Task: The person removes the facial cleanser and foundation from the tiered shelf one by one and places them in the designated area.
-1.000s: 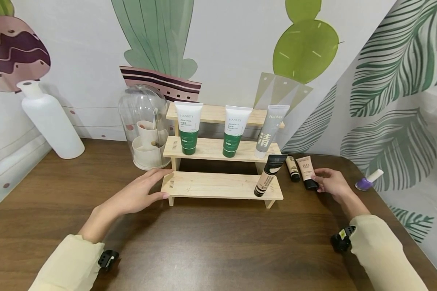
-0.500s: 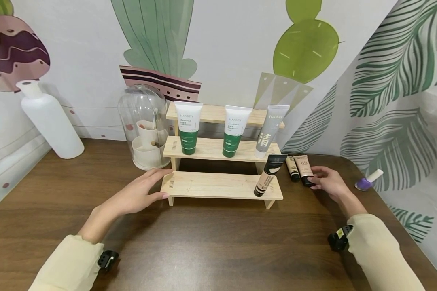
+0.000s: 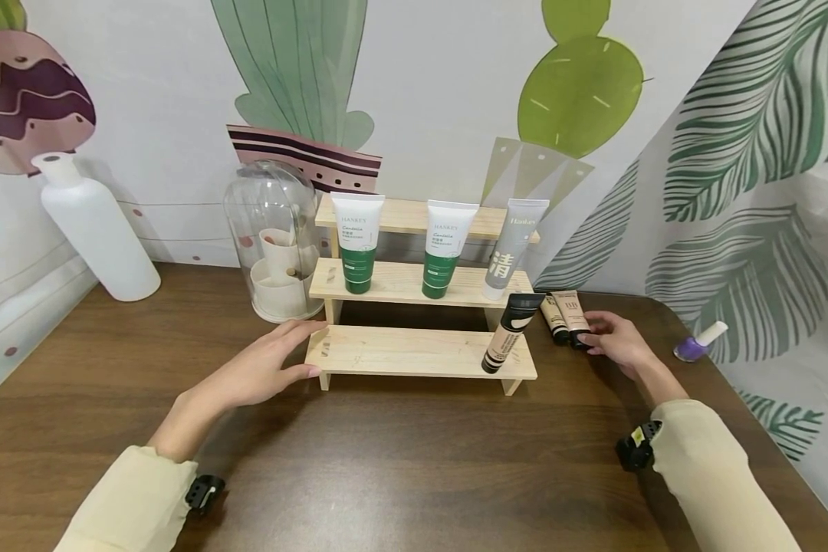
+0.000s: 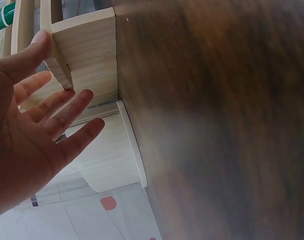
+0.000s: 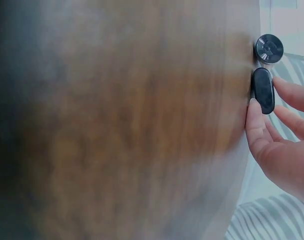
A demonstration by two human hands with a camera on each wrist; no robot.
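My right hand (image 3: 619,342) pinches the black cap of a beige BB cream tube (image 3: 570,310), which lies on the table to the right of the wooden shelf stand. Thumb and fingers sit on either side of that cap (image 5: 263,90) in the right wrist view. Right against the BB cream lies a smaller yellowish tube (image 3: 554,316) with a black cap. My left hand (image 3: 265,364), fingers spread and fairly straight, touches the left end of the stand's lowest step (image 3: 400,353). In the left wrist view its fingertips reach the end of the wooden board (image 4: 86,55).
On the stand are two white-and-green tubes (image 3: 357,241), a grey tube (image 3: 514,249) and, lower down, a black-topped beige tube (image 3: 507,337). A glass dome (image 3: 238,230) and white bottle (image 3: 100,230) stand left; purple nail polish (image 3: 693,349) lies right. A patterned cloth hangs behind.
My right hand has slid the BB cream tube leftward and slightly back, up against the smaller tube. The left hand has stayed in place at the stand.
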